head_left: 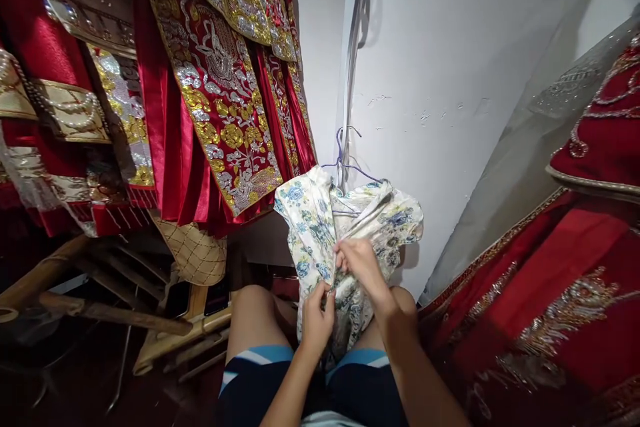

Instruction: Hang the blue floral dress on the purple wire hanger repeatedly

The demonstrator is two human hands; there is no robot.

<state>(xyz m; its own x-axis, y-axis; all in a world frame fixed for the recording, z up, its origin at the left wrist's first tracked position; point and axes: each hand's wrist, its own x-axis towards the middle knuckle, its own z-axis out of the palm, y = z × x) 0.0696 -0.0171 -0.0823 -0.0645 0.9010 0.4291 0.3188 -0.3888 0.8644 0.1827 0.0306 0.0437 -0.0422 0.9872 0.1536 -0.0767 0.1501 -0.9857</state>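
Observation:
A white blouse with blue flowers [310,220] hangs by its shoulders on a purple wire hanger [341,159] in front of the wall. My left hand [319,313] is closed, thumb and finger pinching the blouse's front edge low down. Higher on that same edge, my right hand [357,260] is also closed on the fabric, its fingers curled together. Whether a button or other small fastening lies under the fingertips, I cannot tell. The lower part of the garment drops between the person's knees.
Red and gold embroidered costumes [220,80] hang at the left. Another red beaded garment [565,280] stands close on the right. A metal pole [350,47] runs up the white wall. At the lower left is a bamboo chair [120,313], near a dark phone [217,300].

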